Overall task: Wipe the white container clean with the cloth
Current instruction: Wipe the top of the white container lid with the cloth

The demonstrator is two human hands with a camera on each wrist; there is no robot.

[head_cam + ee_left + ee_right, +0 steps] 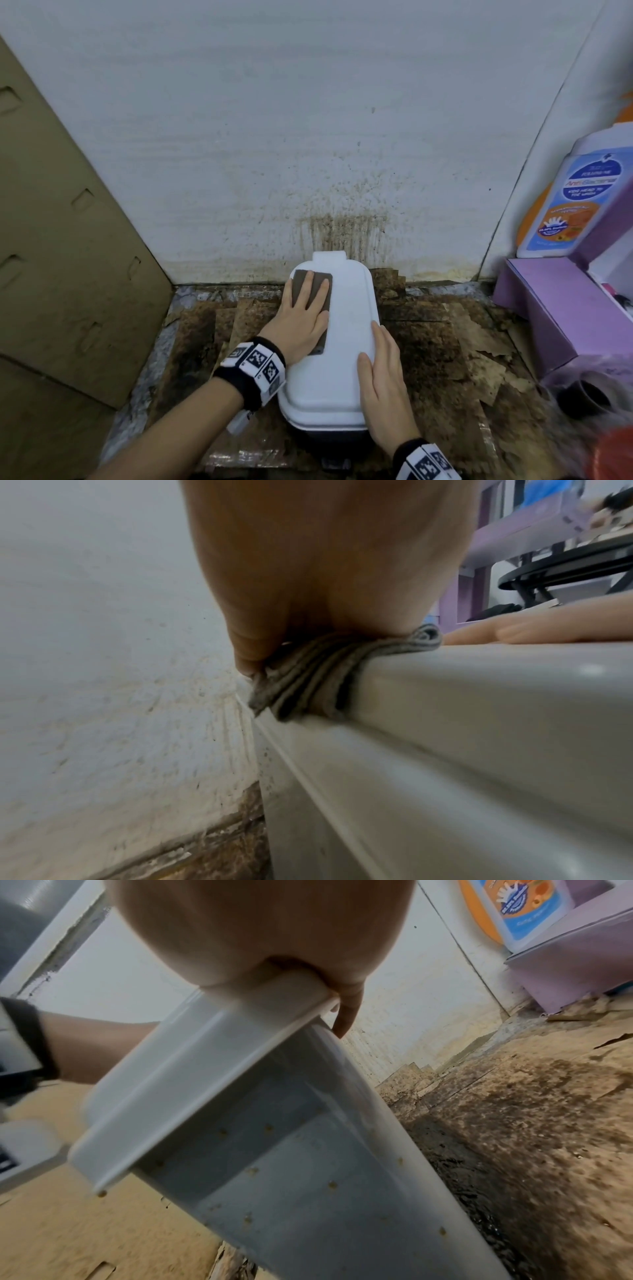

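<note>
A white container (346, 329) with a rounded white lid stands on the stained floor against the wall; its grey side (308, 1191) carries small brown specks. A folded grey-brown cloth (323, 301) lies on the far left part of the lid. My left hand (303, 317) presses flat on the cloth with straight fingers; in the left wrist view the cloth (308, 674) folds over the lid's left edge (445, 696) under my palm. My right hand (383, 380) lies flat along the lid's right edge, fingers straight, one fingertip (344, 1020) hanging over the rim.
A brown cardboard sheet (68, 257) leans at the left. A purple box (555, 308) with a white and orange bottle (575, 198) stands at the right. The white wall (308, 137) behind has brown splatter. Torn, stained paper (462, 342) covers the floor.
</note>
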